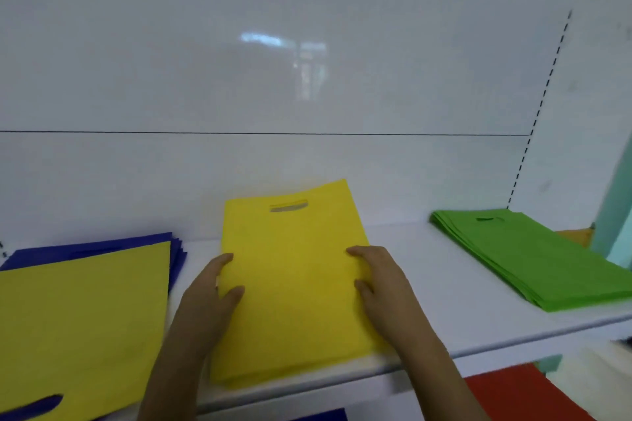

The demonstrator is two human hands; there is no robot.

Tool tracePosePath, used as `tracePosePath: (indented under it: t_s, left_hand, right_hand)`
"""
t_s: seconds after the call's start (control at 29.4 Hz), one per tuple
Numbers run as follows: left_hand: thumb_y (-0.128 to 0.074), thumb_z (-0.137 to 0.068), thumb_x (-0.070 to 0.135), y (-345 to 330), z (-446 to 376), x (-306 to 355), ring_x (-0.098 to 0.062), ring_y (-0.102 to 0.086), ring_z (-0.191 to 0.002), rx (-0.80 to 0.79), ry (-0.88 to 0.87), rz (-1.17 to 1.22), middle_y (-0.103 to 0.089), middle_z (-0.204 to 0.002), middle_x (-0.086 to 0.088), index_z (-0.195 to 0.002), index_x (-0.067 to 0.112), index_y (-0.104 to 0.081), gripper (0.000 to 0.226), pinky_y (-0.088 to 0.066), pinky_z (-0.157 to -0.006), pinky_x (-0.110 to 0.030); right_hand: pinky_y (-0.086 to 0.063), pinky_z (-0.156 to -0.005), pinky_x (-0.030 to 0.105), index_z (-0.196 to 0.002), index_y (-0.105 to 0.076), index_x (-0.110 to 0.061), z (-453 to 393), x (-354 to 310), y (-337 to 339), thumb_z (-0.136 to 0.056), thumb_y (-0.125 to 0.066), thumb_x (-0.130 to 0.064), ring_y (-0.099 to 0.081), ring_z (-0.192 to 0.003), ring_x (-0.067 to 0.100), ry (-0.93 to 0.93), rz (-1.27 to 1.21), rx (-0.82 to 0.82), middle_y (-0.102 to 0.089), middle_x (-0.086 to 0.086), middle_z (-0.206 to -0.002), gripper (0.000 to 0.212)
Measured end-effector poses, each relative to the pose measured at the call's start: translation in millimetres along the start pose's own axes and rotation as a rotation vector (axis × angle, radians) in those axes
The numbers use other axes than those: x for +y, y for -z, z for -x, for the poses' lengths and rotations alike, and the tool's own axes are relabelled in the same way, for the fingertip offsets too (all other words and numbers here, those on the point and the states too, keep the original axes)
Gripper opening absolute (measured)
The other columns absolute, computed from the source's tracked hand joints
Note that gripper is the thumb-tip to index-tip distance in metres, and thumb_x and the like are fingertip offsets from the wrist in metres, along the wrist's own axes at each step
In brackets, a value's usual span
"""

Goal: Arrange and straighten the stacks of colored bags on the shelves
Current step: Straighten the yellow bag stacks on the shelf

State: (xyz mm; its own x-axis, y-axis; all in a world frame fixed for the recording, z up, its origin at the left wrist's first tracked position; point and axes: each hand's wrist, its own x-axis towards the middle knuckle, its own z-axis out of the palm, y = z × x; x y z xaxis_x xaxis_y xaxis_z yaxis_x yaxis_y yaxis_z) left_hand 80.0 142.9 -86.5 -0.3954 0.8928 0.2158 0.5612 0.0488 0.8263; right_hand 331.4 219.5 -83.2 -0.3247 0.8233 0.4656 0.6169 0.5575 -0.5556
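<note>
White shelf (444, 290): I see left hand (208, 297) and right hand (383, 287), fingers spread, flanking the yellow stack (294, 270) (likely squaring edges); green stack (533, 256) at 3 o'clock.

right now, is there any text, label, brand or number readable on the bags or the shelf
None: no readable text in this view.
Centre yellow stack, held at its sides by the left hand and right hand: plain, no print.
Left yellow bag, blue stack, green stack: plain.
White shelf and back panel: no labels or signs, only a blurred reflection.
</note>
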Motion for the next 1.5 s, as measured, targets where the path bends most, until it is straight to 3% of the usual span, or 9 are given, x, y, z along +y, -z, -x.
tracePosePath:
  t_s: [0.14, 0.31, 0.41, 0.51, 0.75, 0.85, 1.16, 1.36, 1.5]
  left_hand:
    - [-0.058, -0.092, 0.021, -13.8, -6.6, -13.5, -0.020, -0.035, -0.132, -0.113, 0.073, -0.253, -0.034, -0.145, -0.005, -0.140, 0.020, -0.037, 0.053, -0.025, -0.109, -0.029]
    - [-0.045, -0.098, 0.029, -19.0, -11.4, -18.9, -0.021, -0.018, -0.142, -0.130, 0.138, -0.380, -0.021, -0.155, -0.006, -0.145, 0.025, -0.028, 0.050, -0.014, -0.114, -0.031]
    - [-0.043, -0.099, 0.025, -23.7, -1.5, -12.3, -0.022, -0.015, -0.144, -0.075, 0.122, -0.348, -0.013, -0.157, -0.007, -0.146, 0.027, -0.027, 0.049, -0.014, -0.115, -0.033]
    - [-0.048, -0.097, 0.019, -23.9, 17.6, 0.2, -0.016, -0.023, -0.142, 0.077, 0.016, -0.215, -0.025, -0.154, -0.002, -0.137, 0.025, -0.042, 0.042, -0.018, -0.112, -0.027]
    - [-0.050, -0.094, 0.011, 6.4, 69.5, 18.5, 0.011, -0.048, -0.114, 0.329, -0.183, -0.092, -0.054, -0.120, 0.030, -0.108, 0.036, -0.062, 0.031, -0.038, -0.092, -0.011]
    - [-0.048, -0.094, 0.003, 30.3, 94.4, 15.4, 0.009, -0.053, -0.109, 0.381, -0.172, -0.076, -0.062, -0.112, 0.023, -0.103, 0.032, -0.065, 0.035, -0.038, -0.084, -0.001]
    - [-0.048, -0.096, 0.013, 125.4, 132.5, -30.6, 0.001, -0.056, -0.095, 0.543, 0.024, -0.130, -0.062, -0.110, 0.015, -0.104, 0.029, -0.066, 0.025, -0.042, -0.071, -0.012]
    - [-0.050, -0.095, 0.021, 191.1, 112.2, -81.1, -0.010, -0.048, -0.113, 0.369, 0.133, -0.312, -0.055, -0.129, 0.004, -0.124, 0.023, -0.056, 0.029, -0.039, -0.092, -0.025]
    - [-0.041, -0.099, 0.035, 223.4, 90.7, -108.1, -0.022, -0.018, -0.143, 0.121, 0.289, -0.563, -0.033, -0.150, 0.002, -0.141, 0.026, -0.034, 0.044, -0.015, -0.115, -0.040]
  right_hand:
    - [-0.038, -0.099, 0.033, -0.135, -0.042, -0.020, -9.3, 19.1, -20.2, -0.086, -0.054, -0.010, -0.048, -0.119, 0.025, -0.140, 0.149, -0.202, -0.040, 0.006, -0.137, 0.051]
    - [-0.035, -0.104, 0.034, -0.138, -0.036, -0.030, -16.2, 24.3, -19.9, -0.095, -0.044, -0.036, -0.037, -0.129, 0.025, -0.194, 0.425, -0.293, -0.031, 0.001, -0.147, 0.044]
    - [-0.034, -0.104, 0.036, -0.134, -0.043, -0.031, -8.5, 27.6, -15.5, -0.094, -0.044, -0.039, -0.042, -0.128, 0.023, -0.156, 0.337, -0.216, -0.035, -0.001, -0.147, 0.041]
    - [-0.044, -0.091, 0.041, -0.116, -0.061, -0.024, 5.8, 20.0, -6.7, -0.084, -0.043, -0.044, -0.058, -0.111, 0.026, -0.042, 0.134, -0.042, -0.058, 0.002, -0.127, 0.042]
    - [-0.034, -0.089, 0.007, -0.112, -0.057, -0.038, 33.4, -27.1, 0.3, -0.094, -0.054, -0.027, -0.049, -0.105, -0.008, 0.147, -0.172, -0.073, -0.056, -0.025, -0.113, 0.021]
    - [-0.037, -0.084, 0.007, -0.110, -0.059, -0.038, 45.0, -54.3, -8.6, -0.094, -0.053, -0.026, -0.051, -0.103, -0.008, 0.159, -0.261, -0.127, -0.057, -0.028, -0.108, 0.021]
    - [-0.045, -0.083, 0.014, -0.117, -0.056, -0.035, 53.2, -151.2, -74.2, -0.095, -0.051, -0.028, -0.051, -0.100, -0.004, 0.286, -0.374, -0.328, -0.056, -0.023, -0.109, 0.023]
    - [-0.039, -0.095, 0.019, -0.123, -0.051, -0.029, 35.1, -193.2, -139.9, -0.095, -0.050, -0.031, -0.047, -0.109, 0.001, 0.184, -0.208, -0.291, -0.053, -0.013, -0.124, 0.028]
    - [-0.033, -0.100, 0.026, -0.137, -0.036, -0.024, 21.4, -210.5, -170.3, -0.094, -0.047, -0.040, -0.040, -0.124, 0.016, -0.010, 0.021, -0.357, -0.042, -0.004, -0.138, 0.046]
